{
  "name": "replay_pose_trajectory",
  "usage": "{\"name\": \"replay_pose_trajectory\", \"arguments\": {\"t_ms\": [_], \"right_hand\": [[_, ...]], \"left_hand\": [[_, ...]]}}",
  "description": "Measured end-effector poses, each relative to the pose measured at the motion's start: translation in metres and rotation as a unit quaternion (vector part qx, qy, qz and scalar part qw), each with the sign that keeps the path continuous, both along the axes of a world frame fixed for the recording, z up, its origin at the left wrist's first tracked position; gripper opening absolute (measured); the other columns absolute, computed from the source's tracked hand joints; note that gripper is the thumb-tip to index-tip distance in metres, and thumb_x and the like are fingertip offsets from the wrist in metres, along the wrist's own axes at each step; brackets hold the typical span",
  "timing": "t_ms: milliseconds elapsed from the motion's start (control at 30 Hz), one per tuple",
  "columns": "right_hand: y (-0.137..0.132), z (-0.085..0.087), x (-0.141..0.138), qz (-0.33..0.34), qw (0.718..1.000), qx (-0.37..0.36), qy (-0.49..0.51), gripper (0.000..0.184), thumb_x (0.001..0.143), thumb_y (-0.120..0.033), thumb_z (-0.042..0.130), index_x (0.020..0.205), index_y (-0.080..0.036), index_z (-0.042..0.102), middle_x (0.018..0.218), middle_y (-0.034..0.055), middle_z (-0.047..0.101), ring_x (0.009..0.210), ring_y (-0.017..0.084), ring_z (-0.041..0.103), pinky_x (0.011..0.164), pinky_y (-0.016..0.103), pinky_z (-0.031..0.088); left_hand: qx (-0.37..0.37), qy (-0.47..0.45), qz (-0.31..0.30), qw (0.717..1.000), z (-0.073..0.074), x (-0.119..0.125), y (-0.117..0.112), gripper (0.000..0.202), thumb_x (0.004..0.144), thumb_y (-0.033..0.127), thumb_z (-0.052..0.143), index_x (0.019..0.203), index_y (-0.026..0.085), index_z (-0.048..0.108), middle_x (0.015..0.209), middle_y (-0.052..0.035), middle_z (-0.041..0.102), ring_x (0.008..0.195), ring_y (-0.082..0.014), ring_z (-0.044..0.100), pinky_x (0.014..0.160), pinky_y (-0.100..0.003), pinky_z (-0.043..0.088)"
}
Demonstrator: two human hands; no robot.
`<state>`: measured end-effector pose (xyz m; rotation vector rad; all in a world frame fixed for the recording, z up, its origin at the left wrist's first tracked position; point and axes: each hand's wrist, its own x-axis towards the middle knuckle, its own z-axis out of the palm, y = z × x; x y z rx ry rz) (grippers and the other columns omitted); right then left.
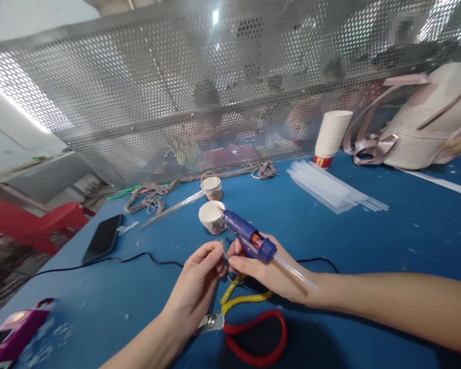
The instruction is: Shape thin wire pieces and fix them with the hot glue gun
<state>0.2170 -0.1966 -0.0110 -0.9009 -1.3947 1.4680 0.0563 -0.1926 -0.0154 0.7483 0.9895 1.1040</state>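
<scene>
My right hand (269, 266) is closed round a blue hot glue gun (248, 233), its nozzle pointing up and left and a clear glue stick (295, 271) jutting from its back. Between the fingertips of my left hand (202, 266) is a thin grey cord (225, 250), pinched; its lower part runs towards my right fingers. Just beyond the nozzle stands a small white cup (212, 215). Behind that is another small cup with a cord handle (212, 187). Scissors with one red and one yellow handle (255, 338) lie beneath my hands, the blades partly hidden by my left hand.
Grey cord (149, 200), thin wires (172, 209) and a black phone (103, 238) lie left. To the right are translucent strips (330, 187), stacked paper cups (333, 136) and a pale backpack (415, 128). A perforated metal screen (157, 102) stands behind. A black cable (134, 256) crosses the table.
</scene>
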Motion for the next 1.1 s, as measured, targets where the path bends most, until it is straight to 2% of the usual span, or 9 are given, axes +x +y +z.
{"name": "replay_pose_trajectory", "arguments": {"t_ms": [167, 333, 400, 667, 800, 900, 1000, 1100], "right_hand": [[-0.005, -0.003, -0.005, 0.013, 0.998, 0.0, 0.065, 0.012, 0.076, -0.019, 0.061, 0.084, -0.018, 0.052, 0.073, -0.0034, 0.056, 0.065, 0.01, 0.056, 0.067, 0.024, 0.048], [-0.008, -0.008, -0.004, 0.006, 0.995, 0.093, 0.037, 0.008, 0.08, -0.016, 0.058, 0.086, -0.017, 0.053, 0.082, -0.0012, 0.056, 0.071, 0.01, 0.055, 0.071, 0.023, 0.048], [-0.009, -0.01, -0.003, 0.009, 0.994, 0.11, 0.027, 0.008, 0.08, -0.014, 0.056, 0.087, -0.017, 0.053, 0.083, -0.001, 0.055, 0.073, 0.01, 0.055, 0.072, 0.022, 0.048], [-0.009, -0.017, -0.002, 0.013, 0.995, 0.094, 0.036, 0.008, 0.084, -0.016, 0.055, 0.09, -0.019, 0.052, 0.082, -0.0017, 0.055, 0.071, 0.009, 0.055, 0.07, 0.022, 0.048], [-0.01, -0.02, -0.003, 0.013, 0.994, 0.099, 0.043, 0.009, 0.083, -0.014, 0.054, 0.09, -0.019, 0.052, 0.086, -0.0003, 0.056, 0.075, 0.011, 0.057, 0.073, 0.024, 0.049], [-0.011, -0.019, -0.003, 0.006, 0.994, 0.106, 0.017, 0.01, 0.081, -0.014, 0.055, 0.089, -0.019, 0.052, 0.084, -0.0004, 0.057, 0.074, 0.011, 0.056, 0.073, 0.024, 0.048], [-0.012, -0.017, -0.004, 0.003, 0.993, 0.122, -0.009, 0.011, 0.079, -0.015, 0.056, 0.089, -0.018, 0.052, 0.081, -0.0008, 0.057, 0.071, 0.011, 0.055, 0.07, 0.024, 0.048], [-0.014, -0.015, -0.004, 0.007, 0.991, 0.134, -0.027, 0.013, 0.077, -0.016, 0.057, 0.089, -0.018, 0.052, 0.081, -0.0003, 0.057, 0.071, 0.012, 0.055, 0.07, 0.025, 0.049]], "left_hand": [[0.001, 0.007, -0.007, 1.0, -0.002, 0.002, -0.001, 0.021, 0.065, 0.03, 0.078, 0.068, 0.014, 0.065, 0.057, 0.0025, 0.055, 0.052, -0.0069, 0.049, 0.052, -0.017, 0.042], [-0.01, 0.007, -0.013, 1.0, -0.004, 0.005, -0.002, 0.023, 0.061, 0.029, 0.08, 0.069, 0.012, 0.066, 0.06, 0.0002, 0.061, 0.051, -0.0074, 0.054, 0.052, -0.017, 0.045], [-0.011, 0.012, -0.008, 1.0, -0.006, 0.004, -0.001, 0.023, 0.061, 0.029, 0.08, 0.069, 0.012, 0.065, 0.058, 0.0007, 0.06, 0.05, -0.0069, 0.053, 0.05, -0.016, 0.044], [0.005, 0.001, 0.005, 1.0, -0.008, 0.002, 0.0, 0.019, 0.065, 0.021, 0.077, 0.071, 0.018, 0.059, 0.059, 0.0008, 0.064, 0.049, -0.009, 0.055, 0.05, -0.019, 0.046], [-0.006, -0.002, -0.003, 1.0, -0.006, 0.003, 0.0, 0.013, 0.062, 0.013, 0.074, 0.067, 0.015, 0.062, 0.058, 0.0004, 0.064, 0.05, -0.0093, 0.056, 0.053, -0.02, 0.047], [-0.009, -0.008, -0.016, 1.0, -0.003, 0.003, 0.0, 0.01, 0.066, 0.019, 0.072, 0.067, 0.013, 0.064, 0.061, -0.0018, 0.064, 0.054, -0.0105, 0.056, 0.056, -0.021, 0.048], [-0.004, -0.008, -0.023, 1.0, -0.002, 0.005, -0.002, 0.019, 0.069, 0.027, 0.073, 0.064, 0.012, 0.063, 0.059, -0.0017, 0.062, 0.054, -0.0094, 0.054, 0.055, -0.02, 0.046], [-0.011, -0.007, -0.017, 1.0, -0.002, 0.006, -0.003, 0.02, 0.065, 0.024, 0.077, 0.061, 0.012, 0.062, 0.054, 0.0008, 0.058, 0.049, -0.0072, 0.05, 0.051, -0.018, 0.043]]}}
